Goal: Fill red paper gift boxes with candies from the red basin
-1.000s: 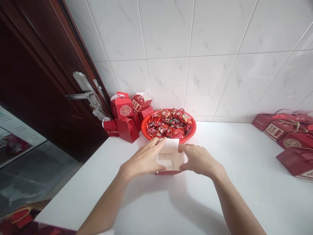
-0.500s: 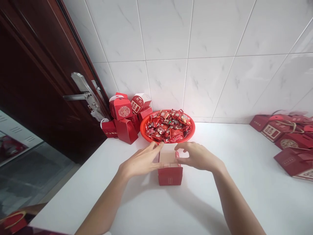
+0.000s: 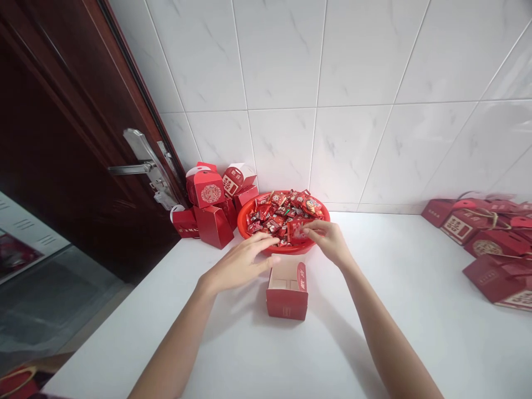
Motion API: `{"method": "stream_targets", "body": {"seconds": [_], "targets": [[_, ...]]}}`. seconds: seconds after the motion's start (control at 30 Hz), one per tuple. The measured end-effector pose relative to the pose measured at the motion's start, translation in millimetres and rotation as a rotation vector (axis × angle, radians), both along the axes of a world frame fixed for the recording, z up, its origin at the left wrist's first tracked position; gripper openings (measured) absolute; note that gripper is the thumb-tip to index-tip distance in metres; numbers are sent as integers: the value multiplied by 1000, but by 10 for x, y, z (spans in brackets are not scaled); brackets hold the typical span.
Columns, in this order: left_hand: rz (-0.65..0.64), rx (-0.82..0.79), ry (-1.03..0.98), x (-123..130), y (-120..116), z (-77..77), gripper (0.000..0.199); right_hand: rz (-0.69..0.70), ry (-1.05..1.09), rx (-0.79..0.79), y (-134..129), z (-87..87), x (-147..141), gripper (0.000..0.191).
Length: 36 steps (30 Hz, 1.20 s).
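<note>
A small red gift box (image 3: pixel 286 303) stands upright on the white table with its top open and the pale inside showing. Just left of its back edge hovers my left hand (image 3: pixel 239 263), open, fingers stretched toward the bowl and holding nothing. My right hand (image 3: pixel 330 241) is over the front right rim of a red bowl (image 3: pixel 243 224). Its thumb and fingers are pinched on a red candy packet (image 3: pixel 297 230). Several other wrapped candies (image 3: pixel 274 213) fill the bowl behind both hands.
Folded red gift boxes (image 3: pixel 214 221) are stacked against the wall, left of the bowl. More red boxes, some with string, form a group (image 3: pixel 490 233) at the right. A dark door with a metal handle (image 3: pixel 131 168) stands beyond the table's left edge.
My right hand has moved from the box up to the bowl and taken hold of a candy packet. My left hand has come away from the box's side, its fingers opening.
</note>
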State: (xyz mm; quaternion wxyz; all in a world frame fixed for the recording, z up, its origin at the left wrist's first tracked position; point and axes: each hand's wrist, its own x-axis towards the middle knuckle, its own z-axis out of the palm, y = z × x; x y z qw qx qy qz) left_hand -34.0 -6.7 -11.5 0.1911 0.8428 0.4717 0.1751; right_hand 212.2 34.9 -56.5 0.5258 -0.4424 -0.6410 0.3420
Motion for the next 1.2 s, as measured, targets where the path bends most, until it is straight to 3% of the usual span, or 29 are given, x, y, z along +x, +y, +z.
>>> {"method": "stream_targets", "body": {"seconds": [0.2, 0.43, 0.63, 0.8, 0.9, 1.07, 1.2], "targets": [[98, 7, -440, 173, 260, -141, 48, 15, 427, -93, -89, 121, 20, 29], [-25, -165, -671, 498, 403, -117, 40, 31, 458, -53, -175, 174, -102, 33], [85, -92, -902, 509, 558, -24, 28, 7, 487, -113, -236, 259, -94, 49], [-109, -161, -722, 488, 545, 130, 33, 127, 321, -113, -251, 273, -71, 40], [-146, -149, -615, 478, 587, 136, 35, 207, 194, -137, -233, 237, -82, 38], [12, -5, -627, 327, 874, -61, 41, 60, 361, -116, -172, 150, -84, 39], [99, -38, -422, 247, 1100, -289, 27, -25, 535, -149, -104, 70, -75, 44]]}}
